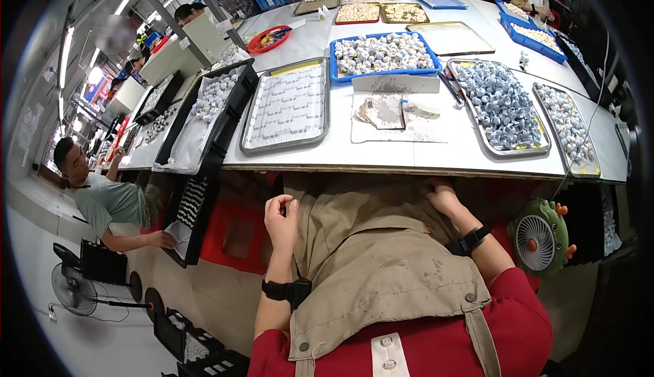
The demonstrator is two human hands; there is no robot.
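My left hand point(281, 222) is raised beside the left edge of my tan apron point(381, 268), below the table's front edge. Its fingers are curled in and I see nothing between them. My right hand point(444, 198) rests low against the apron's right side, just under the table edge, with its fingers mostly hidden. On the table in front of me lies a white board point(395, 132) with an upright back flap and a small, stained rectangular block point(385, 115). Right of it are pliers-like tools point(452, 89) with dark handles.
An empty-looking lined metal tray point(287, 115) lies left. Behind the board is a blue tray point(334, 70) of small white-grey pieces; a metal tray point(545, 147) of grey-blue pieces is right. A green fan point(538, 241) stands by my right arm. A co-worker point(112, 200) handles black crates at left.
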